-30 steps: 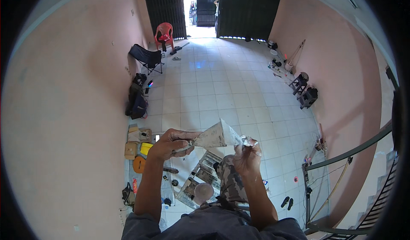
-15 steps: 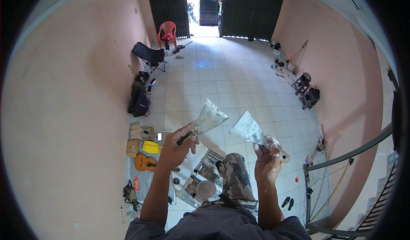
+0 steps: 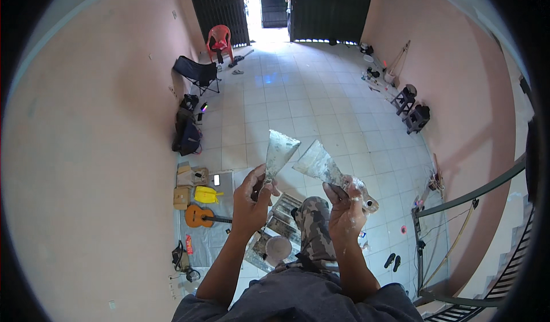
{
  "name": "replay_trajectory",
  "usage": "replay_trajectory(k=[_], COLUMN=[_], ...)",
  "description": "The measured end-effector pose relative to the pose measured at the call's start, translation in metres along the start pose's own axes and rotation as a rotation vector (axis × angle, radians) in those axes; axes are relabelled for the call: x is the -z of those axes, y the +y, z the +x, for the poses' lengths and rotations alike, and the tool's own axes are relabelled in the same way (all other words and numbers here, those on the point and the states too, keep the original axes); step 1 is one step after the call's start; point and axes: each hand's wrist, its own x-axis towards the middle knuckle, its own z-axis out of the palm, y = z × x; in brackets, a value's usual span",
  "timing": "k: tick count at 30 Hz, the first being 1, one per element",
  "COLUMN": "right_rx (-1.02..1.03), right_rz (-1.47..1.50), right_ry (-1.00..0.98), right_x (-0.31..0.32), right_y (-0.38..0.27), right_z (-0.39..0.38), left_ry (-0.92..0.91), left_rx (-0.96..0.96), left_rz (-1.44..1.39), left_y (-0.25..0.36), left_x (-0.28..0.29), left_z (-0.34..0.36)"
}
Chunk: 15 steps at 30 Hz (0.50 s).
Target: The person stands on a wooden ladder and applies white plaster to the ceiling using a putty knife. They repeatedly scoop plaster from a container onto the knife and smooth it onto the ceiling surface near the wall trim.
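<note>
"Holding what?"
"My left hand [image 3: 251, 206] grips the left putty knife [image 3: 281, 150], my right hand [image 3: 347, 214] the right putty knife [image 3: 317, 161], both pointing far. Overlapping a second ago, they're now apart."

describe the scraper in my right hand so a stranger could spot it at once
From the pale tiled floor, go to the camouflage trouser leg at the bottom. Above it in view, the scraper is in the right hand, blade tilted up-left. Unlike the other scraper, in the left hand, its handle end sticks out, showing a dark round spot.
</note>
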Motion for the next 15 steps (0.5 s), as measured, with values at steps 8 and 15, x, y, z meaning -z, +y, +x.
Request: replay_trajectory(k=[8, 15], right_rx=[-0.029, -0.075], right_rz=[0.016, 0.04], right_ry=[0.06, 0.076], right_x=[-0.002, -0.007], right_y=[0.004, 0.007], right_z=[0.002, 0.005], left_ry=[-0.036, -0.023], left_rx=[-0.082, -0.206], left_rz=[0.077, 0.265], left_y=[-0.005, -0.02], left_x=[-0.008, -0.011], left_z=[0.0, 0.0])
